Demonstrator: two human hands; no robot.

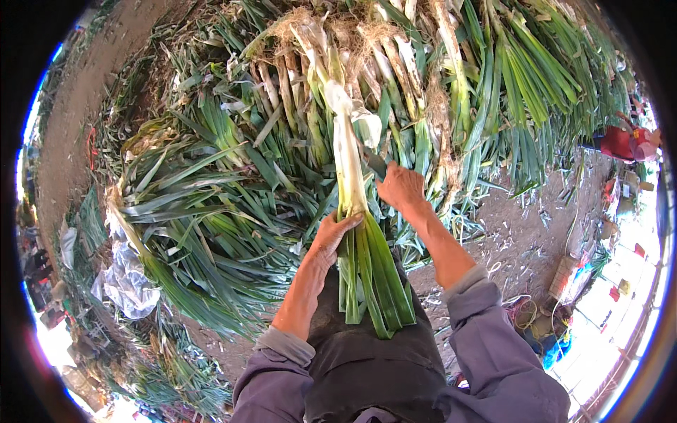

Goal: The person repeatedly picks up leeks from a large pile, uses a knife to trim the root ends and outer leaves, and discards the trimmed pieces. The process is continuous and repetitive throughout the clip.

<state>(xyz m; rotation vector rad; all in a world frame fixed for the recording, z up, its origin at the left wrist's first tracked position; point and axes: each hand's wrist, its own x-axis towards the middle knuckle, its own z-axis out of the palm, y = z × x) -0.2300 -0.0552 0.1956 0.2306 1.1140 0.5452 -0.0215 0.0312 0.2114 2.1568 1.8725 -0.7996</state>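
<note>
My left hand [334,232] grips a leek [350,164] around the base of its green leaves. The leaves, with blunt cut ends, hang over my dark-clothed lap, and the pale stem points away from me. Loose whitish outer skin is folded out near the stem's upper part. Just right of the stem, my right hand [401,186] is closed on a tool with a dark flat part [374,163], which looks like a knife; its far end is hard to make out against the leek.
Untrimmed leeks with dry roots [285,79] lie heaped before me. More leafy leeks [211,227] pile up at the left, beside crumpled clear plastic [129,280]. Bare ground [508,243] with scraps shows at the right, near a crate-like object [564,277]. A person in red [627,143] is at the far right.
</note>
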